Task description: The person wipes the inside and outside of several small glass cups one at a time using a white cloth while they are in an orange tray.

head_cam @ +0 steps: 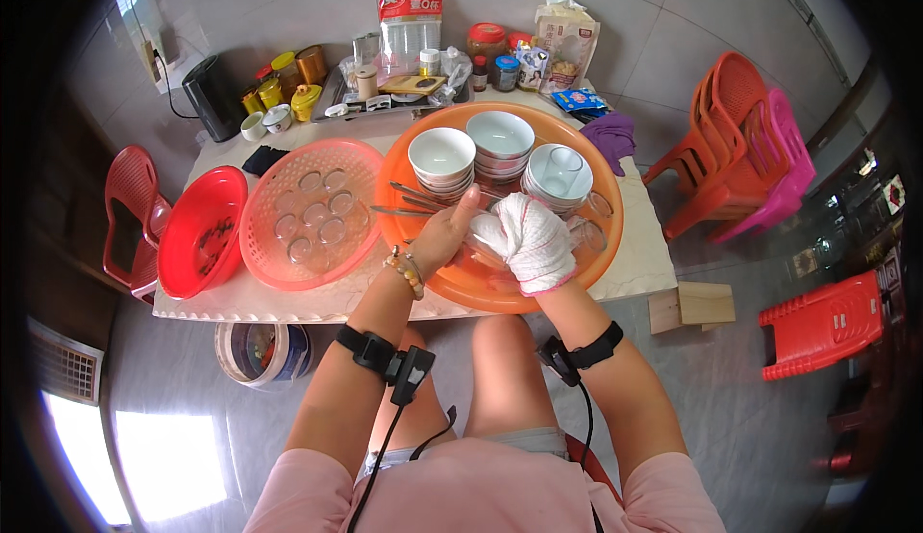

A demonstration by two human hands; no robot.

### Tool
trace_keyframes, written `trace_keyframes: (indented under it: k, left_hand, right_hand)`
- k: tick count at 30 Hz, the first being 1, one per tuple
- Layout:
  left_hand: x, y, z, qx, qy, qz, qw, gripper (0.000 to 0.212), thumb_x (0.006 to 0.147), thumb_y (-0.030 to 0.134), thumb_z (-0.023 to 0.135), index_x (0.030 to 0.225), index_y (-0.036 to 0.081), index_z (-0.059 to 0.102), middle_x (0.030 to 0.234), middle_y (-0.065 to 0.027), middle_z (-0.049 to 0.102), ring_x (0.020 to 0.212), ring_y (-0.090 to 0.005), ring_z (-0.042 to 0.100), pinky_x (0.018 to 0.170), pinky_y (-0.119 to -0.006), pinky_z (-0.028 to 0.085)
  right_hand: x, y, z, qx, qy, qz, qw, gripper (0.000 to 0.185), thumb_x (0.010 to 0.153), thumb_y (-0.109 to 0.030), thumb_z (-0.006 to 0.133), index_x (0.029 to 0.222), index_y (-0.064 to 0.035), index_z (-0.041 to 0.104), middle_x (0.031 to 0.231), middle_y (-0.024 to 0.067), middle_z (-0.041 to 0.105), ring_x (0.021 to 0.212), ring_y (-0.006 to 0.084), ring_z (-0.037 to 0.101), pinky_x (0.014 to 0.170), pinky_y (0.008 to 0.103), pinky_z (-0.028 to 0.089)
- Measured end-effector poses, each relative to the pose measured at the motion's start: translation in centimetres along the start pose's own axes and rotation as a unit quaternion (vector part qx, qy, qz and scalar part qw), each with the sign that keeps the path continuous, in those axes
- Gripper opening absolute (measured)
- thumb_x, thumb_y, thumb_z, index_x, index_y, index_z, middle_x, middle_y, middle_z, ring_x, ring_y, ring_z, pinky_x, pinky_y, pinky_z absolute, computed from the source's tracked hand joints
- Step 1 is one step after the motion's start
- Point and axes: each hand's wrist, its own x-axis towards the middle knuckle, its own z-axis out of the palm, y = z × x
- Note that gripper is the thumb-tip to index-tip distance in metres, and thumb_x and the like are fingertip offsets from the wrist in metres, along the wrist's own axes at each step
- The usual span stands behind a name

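My left hand (445, 234), bare with a beaded bracelet at the wrist, is over the near part of a large orange plastic basin (497, 305). Close beside it, my right hand (530, 241) wears a white knitted glove; its fingers are partly hidden, and what lies between the hands is hard to make out. Behind them in the basin stand stacks of white bowls (441, 153), one with a clear glass (562, 165) inside. Metal utensils (412, 200) lie left of the hands, their near ends hidden by my left hand. More clear glasses (593, 236) lie at the right.
A pink perforated basket (311, 273) holding several glasses and a red basin (195, 288) with dark pieces stand left. Behind are a metal tray (333, 108), jars (506, 71) and a bag of plastic cups (411, 35). Stacked chairs (721, 144) stand right; a bucket (263, 353) is below the table.
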Motion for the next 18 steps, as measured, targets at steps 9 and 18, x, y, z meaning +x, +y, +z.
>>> trace_keyframes:
  k: [9,18]
  left_hand:
    - [-0.5,-0.5,0.2,-0.015,-0.101,0.146,0.984,0.031,0.083,0.032,0.056,0.098,0.008,0.041,0.085,-0.0022,0.047,0.074,-0.0089,0.047,0.064,-0.023,0.041]
    - [-0.6,-0.1,-1.6,0.219,-0.044,0.203,0.953,0.045,0.064,0.009,0.075,0.095,0.005,0.043,0.091,-0.0023,0.05,0.082,-0.0106,0.048,0.073,-0.026,0.043]
  right_hand:
    - [-0.2,7.0,4.6,0.25,-0.161,0.082,0.951,0.015,0.079,-0.024,0.051,0.076,-0.0089,0.05,0.068,0.0054,0.051,0.058,0.0203,0.049,0.049,0.0334,0.04]
    - [1.4,2.6,-0.9,0.07,-0.397,0.089,0.911,0.057,0.059,-0.043,0.07,0.107,-0.0155,0.057,0.107,0.0058,0.057,0.093,0.0217,0.056,0.078,0.0297,0.046]
